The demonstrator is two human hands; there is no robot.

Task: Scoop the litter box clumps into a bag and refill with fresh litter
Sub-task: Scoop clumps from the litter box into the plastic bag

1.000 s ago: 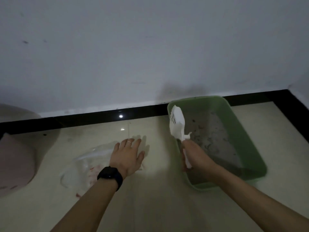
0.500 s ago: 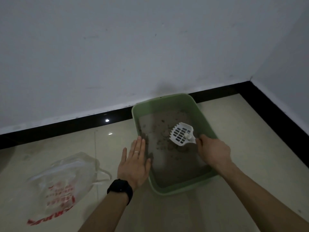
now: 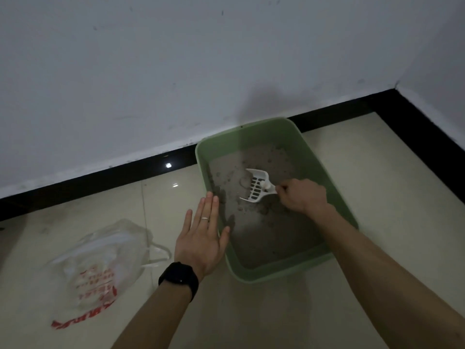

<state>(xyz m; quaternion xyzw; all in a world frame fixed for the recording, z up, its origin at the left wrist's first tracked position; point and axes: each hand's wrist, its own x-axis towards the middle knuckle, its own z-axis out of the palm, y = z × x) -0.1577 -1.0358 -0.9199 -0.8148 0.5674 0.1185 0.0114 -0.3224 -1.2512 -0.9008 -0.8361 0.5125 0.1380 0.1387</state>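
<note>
Glossy cream floor tiles (image 3: 377, 197) noted beneath the left hand (image 3: 201, 238) — black skirting (image 3: 100, 182) and marked white wall (image 3: 176, 71) observed beyond it.

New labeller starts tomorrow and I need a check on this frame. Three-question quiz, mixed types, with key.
1. True or false: the left hand grips the white scoop.
2. Relative to the green litter box, where does the plastic bag lie? A) inside it B) on the floor to its left C) on the floor to its right
3. Fill in: the scoop's slotted head is low over the grey ____ in the box.

Key: 1 false: the right hand holds it, and the left hand lies flat by the box's left rim. 2 B. 3 litter.
</note>
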